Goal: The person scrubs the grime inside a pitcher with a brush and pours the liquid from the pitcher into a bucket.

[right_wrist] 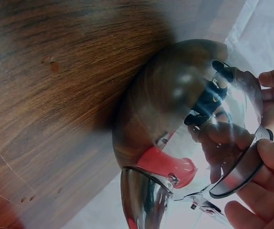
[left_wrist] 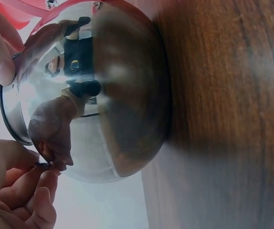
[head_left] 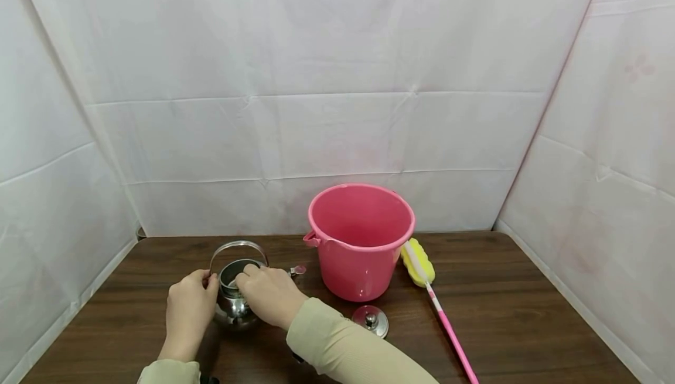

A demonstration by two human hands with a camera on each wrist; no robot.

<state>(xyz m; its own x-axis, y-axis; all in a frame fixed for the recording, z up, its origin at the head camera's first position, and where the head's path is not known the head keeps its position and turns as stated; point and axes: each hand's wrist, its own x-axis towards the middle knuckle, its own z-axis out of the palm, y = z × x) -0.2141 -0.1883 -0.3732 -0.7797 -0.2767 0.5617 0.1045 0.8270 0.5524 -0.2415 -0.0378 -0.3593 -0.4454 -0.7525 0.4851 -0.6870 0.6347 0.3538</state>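
Steel kettle [head_left: 235, 312], one; left grip [head_left: 188, 309], right grip [head_left: 270, 295]: two narrow pinches on it

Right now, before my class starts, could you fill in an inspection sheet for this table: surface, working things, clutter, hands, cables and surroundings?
Surface: dark wood-grain table, with some scratches and small spots in the right wrist view.
Job's things: shiny metal kettle upright, its mouth uncovered; the lid lies on the table, knob up, in front of the bucket.
Clutter: the bucket stands upright; a yellow-headed brush lies to its right, unheld.
Hands: left hand pinches the kettle beside its mouth; right hand holds the kettle's rim.
Cables: nothing seen.
Surroundings: creased white sheets at the back and both sides.
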